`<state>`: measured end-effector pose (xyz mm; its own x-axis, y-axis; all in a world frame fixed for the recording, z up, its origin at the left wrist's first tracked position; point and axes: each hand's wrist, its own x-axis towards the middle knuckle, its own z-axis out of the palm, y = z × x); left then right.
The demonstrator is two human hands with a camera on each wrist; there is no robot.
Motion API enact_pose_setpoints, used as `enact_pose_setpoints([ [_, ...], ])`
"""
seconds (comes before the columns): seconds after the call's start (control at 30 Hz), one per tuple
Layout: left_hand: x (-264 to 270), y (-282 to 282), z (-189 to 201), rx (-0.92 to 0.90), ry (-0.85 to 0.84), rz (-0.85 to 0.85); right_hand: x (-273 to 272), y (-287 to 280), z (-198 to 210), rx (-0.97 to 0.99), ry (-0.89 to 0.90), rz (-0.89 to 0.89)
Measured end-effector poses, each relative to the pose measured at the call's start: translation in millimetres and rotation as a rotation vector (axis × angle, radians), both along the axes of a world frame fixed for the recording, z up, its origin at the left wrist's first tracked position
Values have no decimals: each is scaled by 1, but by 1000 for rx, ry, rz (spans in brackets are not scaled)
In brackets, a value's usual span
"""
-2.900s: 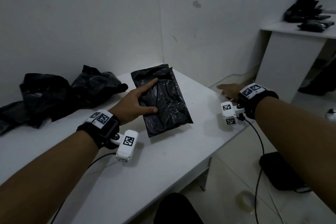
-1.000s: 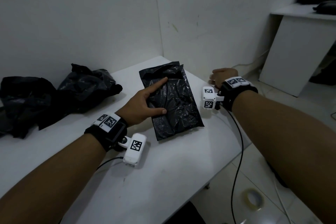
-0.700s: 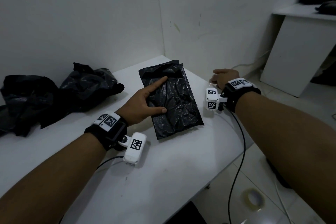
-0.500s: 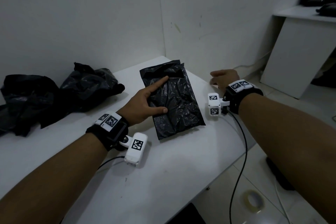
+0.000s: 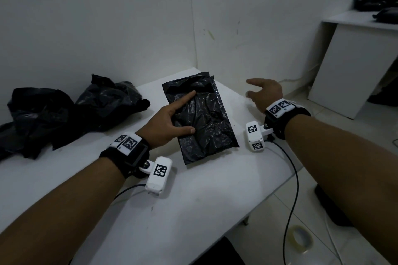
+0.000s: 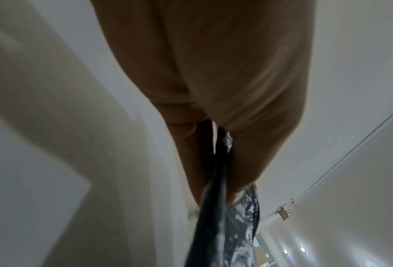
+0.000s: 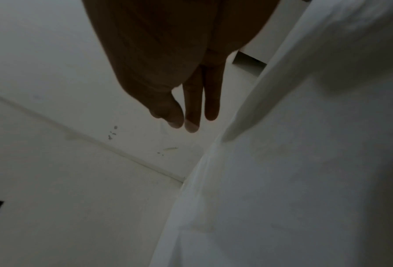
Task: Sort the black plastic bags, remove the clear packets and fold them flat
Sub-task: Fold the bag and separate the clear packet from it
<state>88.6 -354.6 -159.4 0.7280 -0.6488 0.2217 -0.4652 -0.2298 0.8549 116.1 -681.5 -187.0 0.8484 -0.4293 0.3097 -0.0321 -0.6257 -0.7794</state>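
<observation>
Right hand (image 5: 266, 93) now spread, raised, left hand (image 5: 168, 123) flat on black bag (image 5: 206, 122)

A glossy black folded plastic bag (image 5: 203, 118) at frame centre and matte black crumpled plastic bags (image 5: 64, 112) at left lie on a plain white rectangular table (image 5: 193, 200); black-and-white checker-patterned marker tags (image 5: 160, 170) show on white wrist-camera housings and black wrist straps (image 5: 127, 157).

A white table (image 5: 193, 211) is being used as the work surface. A flattened black bag (image 5: 206, 122) is lying on it near the far corner, and a crumpled heap of black bags (image 5: 64, 114) is resting at its left.
</observation>
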Motion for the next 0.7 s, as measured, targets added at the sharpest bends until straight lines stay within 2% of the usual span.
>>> enact_pose_setpoints([
  [0.27,-6,15,7,-31,-16,18,-1,1,-2,153,-8,-8],
  [0.37,-8,16,9,-36,-23,19,1,-3,-1,280,22,45],
  [0.47,-9,16,9,-26,-31,21,6,-13,-2,108,45,99],
  [0.53,-9,15,8,-21,-39,21,11,-21,-3,-14,65,38],
  [0.63,-7,12,7,-7,-43,17,17,-31,-1,-16,123,9],
  [0.7,-4,10,7,-3,-38,13,20,-34,5,-101,193,3],
])
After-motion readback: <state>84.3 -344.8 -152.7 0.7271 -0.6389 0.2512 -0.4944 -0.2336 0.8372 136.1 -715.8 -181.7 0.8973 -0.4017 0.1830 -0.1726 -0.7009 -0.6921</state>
